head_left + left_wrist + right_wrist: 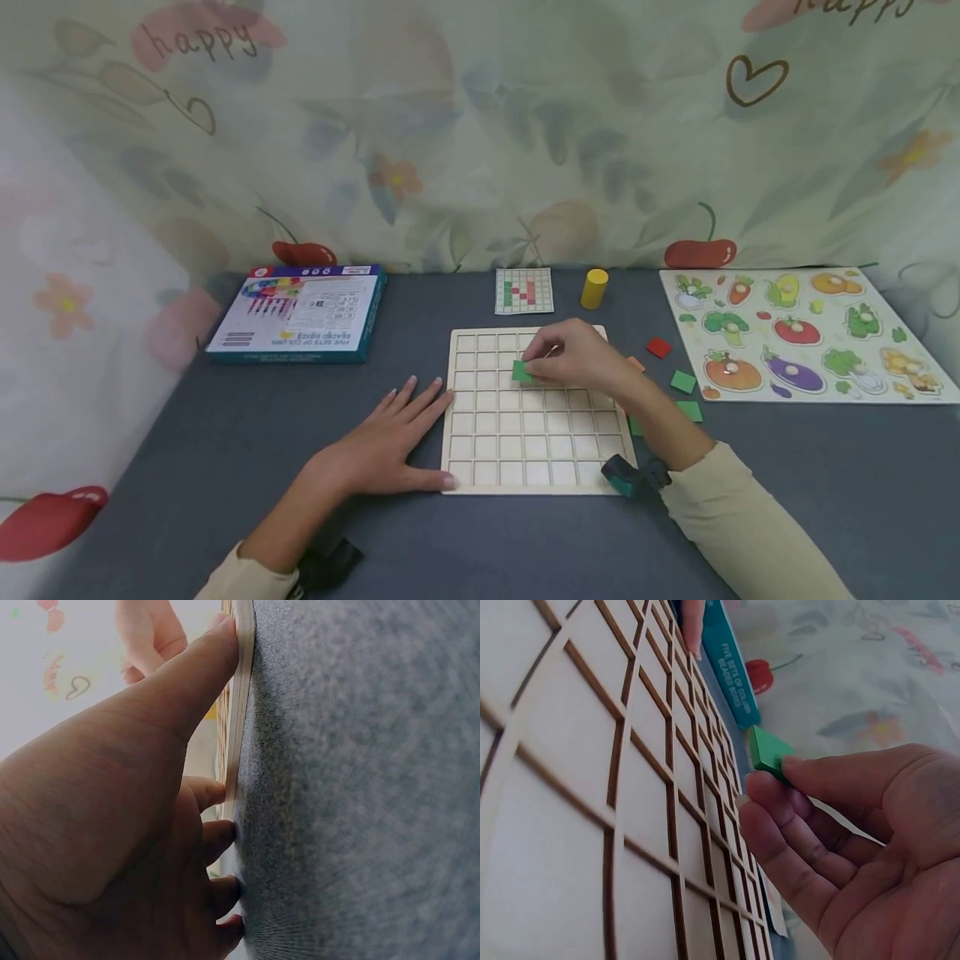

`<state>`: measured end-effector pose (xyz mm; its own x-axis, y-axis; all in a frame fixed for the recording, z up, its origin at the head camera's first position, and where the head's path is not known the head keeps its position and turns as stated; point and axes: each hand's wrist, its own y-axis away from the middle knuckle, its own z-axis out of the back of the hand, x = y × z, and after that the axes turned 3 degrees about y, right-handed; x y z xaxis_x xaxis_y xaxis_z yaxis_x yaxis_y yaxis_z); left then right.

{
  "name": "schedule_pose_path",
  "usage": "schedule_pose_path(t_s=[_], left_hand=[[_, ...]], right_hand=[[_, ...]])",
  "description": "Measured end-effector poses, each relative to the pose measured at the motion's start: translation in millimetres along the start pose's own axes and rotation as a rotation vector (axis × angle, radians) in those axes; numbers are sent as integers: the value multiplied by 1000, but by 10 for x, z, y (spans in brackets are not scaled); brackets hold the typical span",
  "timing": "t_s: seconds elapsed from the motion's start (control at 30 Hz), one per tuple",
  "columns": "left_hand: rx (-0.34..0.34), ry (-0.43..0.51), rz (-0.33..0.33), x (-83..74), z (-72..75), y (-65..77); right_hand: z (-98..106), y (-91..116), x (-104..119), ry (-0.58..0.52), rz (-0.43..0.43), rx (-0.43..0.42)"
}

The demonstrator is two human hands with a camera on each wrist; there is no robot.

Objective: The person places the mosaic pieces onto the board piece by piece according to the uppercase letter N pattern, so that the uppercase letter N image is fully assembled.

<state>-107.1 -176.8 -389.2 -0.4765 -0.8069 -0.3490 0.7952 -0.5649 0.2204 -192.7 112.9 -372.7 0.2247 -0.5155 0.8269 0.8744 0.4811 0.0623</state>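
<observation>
The right hand (576,357) pinched a flat green square tile (520,372), probably light, stiff and best held by opposite edges, over the pale wooden grid board (498,448) short of the back edge of the table (420,308), while the left hand (378,454), fingers spread, touched the board's left edge.

Teal-edged box (296,317) left, vegetable puzzle board (832,333) right

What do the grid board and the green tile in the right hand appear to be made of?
Grid board: probably matte wood, given its pale face and browner cut sides. Green tile: perhaps painted wood or plastic; smooth, evenly coloured faces leave that open.
</observation>
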Motion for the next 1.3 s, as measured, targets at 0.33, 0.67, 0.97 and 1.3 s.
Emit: schedule_pose_path(t_s=[0.33, 0.67, 0.97, 1.3], left_hand=[[1, -3, 6, 18, -31, -14], [3, 7, -1, -2, -10, -4], [-3, 9, -11, 3, 2, 4], [4, 18, -9, 6, 7, 10]], right_hand=[[-217, -208, 109, 80, 68, -10], [-403, -320, 191, 283, 29, -42], [-457, -313, 225, 329, 8, -33], [-491, -266, 211, 339, 43, -27]])
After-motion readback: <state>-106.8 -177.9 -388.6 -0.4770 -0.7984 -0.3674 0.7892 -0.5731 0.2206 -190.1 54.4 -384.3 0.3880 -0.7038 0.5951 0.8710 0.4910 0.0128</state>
